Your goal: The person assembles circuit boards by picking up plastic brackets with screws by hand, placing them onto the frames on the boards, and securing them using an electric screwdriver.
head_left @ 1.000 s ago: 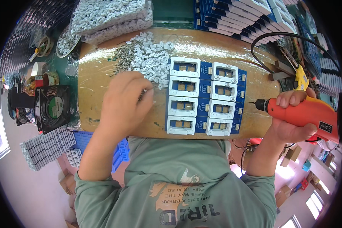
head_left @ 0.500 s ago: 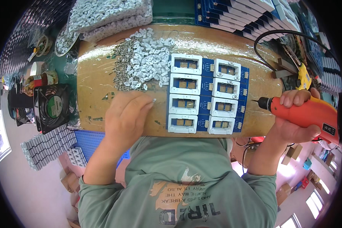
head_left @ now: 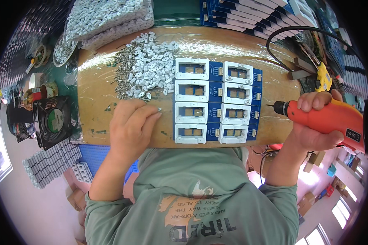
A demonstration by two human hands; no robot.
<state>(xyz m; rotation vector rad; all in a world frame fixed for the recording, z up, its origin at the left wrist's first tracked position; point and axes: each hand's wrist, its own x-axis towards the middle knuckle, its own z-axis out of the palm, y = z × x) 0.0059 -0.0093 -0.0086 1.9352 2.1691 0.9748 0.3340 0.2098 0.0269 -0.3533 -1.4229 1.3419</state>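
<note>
My right hand (head_left: 308, 136) is wrapped round a red electric screwdriver (head_left: 329, 118), whose bit points left toward the blue circuit boards (head_left: 215, 87). White rectangular plastic frames (head_left: 192, 101) sit on those boards in two columns. Small screws show in the corners of the upper right frames. My left hand (head_left: 131, 122) is closed at the fingertips on a small white plastic piece (head_left: 159, 109), mostly hidden by the fingers. Just beyond it lie a heap of small white plastic pieces (head_left: 153, 67) and a pile of loose screws (head_left: 122, 71).
Bags of white pieces (head_left: 106, 20) stand at the back left, beside a metal bowl (head_left: 64, 53). A black fan (head_left: 53, 122) is at the left edge. Stacked boards (head_left: 241, 16) fill the back right. A black cable (head_left: 270, 43) loops near a yellow tool (head_left: 324, 77).
The table and everything on it has shifted slightly left in view. My left hand stays near the heap, fingers still pinched; the screwdriver remains in my right hand.
</note>
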